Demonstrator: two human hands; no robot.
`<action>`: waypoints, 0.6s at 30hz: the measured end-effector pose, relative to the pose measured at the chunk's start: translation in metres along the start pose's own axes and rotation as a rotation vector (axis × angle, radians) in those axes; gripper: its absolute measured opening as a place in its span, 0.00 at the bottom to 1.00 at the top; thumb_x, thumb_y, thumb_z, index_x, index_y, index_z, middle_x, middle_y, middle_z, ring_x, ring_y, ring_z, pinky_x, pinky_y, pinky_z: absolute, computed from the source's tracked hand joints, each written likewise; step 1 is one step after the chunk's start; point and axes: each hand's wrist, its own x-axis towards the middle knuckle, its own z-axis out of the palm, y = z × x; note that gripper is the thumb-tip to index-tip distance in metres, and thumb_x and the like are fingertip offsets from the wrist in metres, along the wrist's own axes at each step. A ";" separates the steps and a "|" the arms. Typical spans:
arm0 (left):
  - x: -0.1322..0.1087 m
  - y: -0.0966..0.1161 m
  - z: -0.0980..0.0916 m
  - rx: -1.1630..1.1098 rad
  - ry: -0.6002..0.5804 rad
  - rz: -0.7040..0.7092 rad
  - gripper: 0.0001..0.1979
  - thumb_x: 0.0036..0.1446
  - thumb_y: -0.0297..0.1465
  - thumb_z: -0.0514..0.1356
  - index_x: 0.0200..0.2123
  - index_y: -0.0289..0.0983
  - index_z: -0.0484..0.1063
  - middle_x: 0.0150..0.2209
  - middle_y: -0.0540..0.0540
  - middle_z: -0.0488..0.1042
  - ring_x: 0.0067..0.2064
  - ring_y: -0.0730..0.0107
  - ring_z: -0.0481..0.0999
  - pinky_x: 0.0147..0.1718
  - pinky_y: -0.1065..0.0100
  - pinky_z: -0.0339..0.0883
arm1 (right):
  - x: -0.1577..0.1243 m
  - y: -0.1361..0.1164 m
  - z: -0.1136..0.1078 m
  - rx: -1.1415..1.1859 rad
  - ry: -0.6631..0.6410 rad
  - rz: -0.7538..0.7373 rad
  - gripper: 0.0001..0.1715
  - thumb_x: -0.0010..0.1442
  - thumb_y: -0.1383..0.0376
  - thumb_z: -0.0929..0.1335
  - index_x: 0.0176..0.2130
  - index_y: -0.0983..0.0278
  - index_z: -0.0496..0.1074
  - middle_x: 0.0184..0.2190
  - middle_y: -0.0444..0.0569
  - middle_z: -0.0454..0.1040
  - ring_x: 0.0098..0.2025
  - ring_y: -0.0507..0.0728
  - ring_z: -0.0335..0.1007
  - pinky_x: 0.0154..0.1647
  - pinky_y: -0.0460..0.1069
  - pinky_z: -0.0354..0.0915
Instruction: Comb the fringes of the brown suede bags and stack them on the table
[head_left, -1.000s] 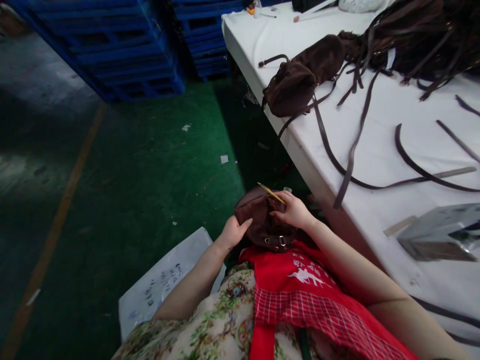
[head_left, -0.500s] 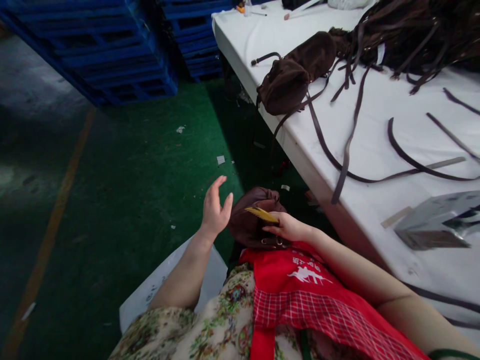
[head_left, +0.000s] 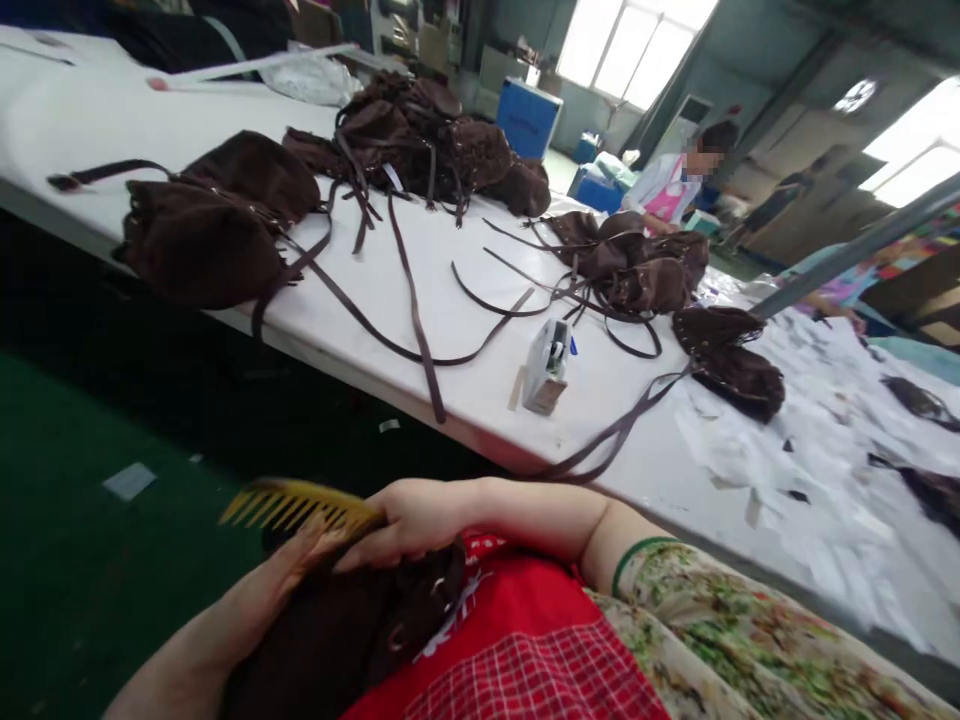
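A yellow-brown comb (head_left: pixel 289 503) with wide teeth points left from my right hand (head_left: pixel 416 515), whose fingers are closed round its near end. Under both hands a dark brown bag (head_left: pixel 322 640) with metal rings lies against my red apron. My left hand (head_left: pixel 289 560) is at the upper edge of this bag, just below the comb's teeth. Its fingers are pressed together there, partly blurred, and seem to pinch the bag's edge. Dark brown material hides part of the fingertips.
On the white table (head_left: pixel 487 400) lie a brown bag (head_left: pixel 202 240) with long straps, a heap of brown bags (head_left: pixel 420 140), more bags (head_left: pixel 637 265) and a tape dispenser (head_left: pixel 547 370). White paper sheets (head_left: pixel 795 480) cover its right side. A person in pink (head_left: pixel 667 190) stands beyond.
My view has swung up and right across the table. My left hand, raised and open beside the bag before, has come onto the bag near the comb. My right hand still holds the comb.
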 end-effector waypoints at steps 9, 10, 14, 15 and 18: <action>0.031 -0.020 0.052 0.386 -0.033 0.383 0.24 0.39 0.34 0.71 0.43 0.36 0.75 0.46 0.42 0.76 0.51 0.56 0.73 0.55 0.58 0.63 | 0.008 0.028 -0.024 0.079 0.184 0.186 0.21 0.53 0.51 0.70 0.27 0.65 0.64 0.17 0.37 0.63 0.14 0.44 0.56 0.12 0.40 0.52; 0.034 -0.028 0.052 0.336 0.037 0.392 0.22 0.41 0.35 0.70 0.41 0.35 0.75 0.45 0.42 0.76 0.50 0.57 0.73 0.54 0.58 0.63 | 0.014 0.031 -0.022 0.079 0.182 0.197 0.21 0.52 0.51 0.71 0.26 0.65 0.64 0.17 0.37 0.63 0.14 0.44 0.55 0.11 0.40 0.52; 0.037 -0.053 0.047 0.133 0.193 0.321 0.20 0.45 0.38 0.69 0.41 0.34 0.74 0.44 0.42 0.77 0.49 0.59 0.74 0.53 0.58 0.64 | 0.025 0.043 -0.022 -0.079 0.233 0.203 0.22 0.54 0.49 0.69 0.31 0.66 0.67 0.21 0.42 0.68 0.16 0.46 0.59 0.15 0.43 0.55; 0.037 -0.056 0.045 0.095 0.205 0.297 0.20 0.44 0.38 0.69 0.40 0.34 0.75 0.43 0.42 0.77 0.48 0.59 0.74 0.53 0.58 0.63 | 0.023 0.044 -0.024 -0.179 0.314 0.173 0.21 0.57 0.49 0.67 0.34 0.65 0.67 0.24 0.44 0.70 0.18 0.48 0.61 0.17 0.43 0.57; 0.035 -0.061 0.037 -0.009 0.228 0.233 0.20 0.44 0.37 0.69 0.39 0.32 0.76 0.40 0.42 0.78 0.45 0.59 0.76 0.52 0.57 0.64 | 0.006 0.048 -0.030 -0.544 0.541 0.001 0.19 0.66 0.52 0.56 0.38 0.64 0.64 0.27 0.47 0.71 0.26 0.53 0.67 0.26 0.46 0.60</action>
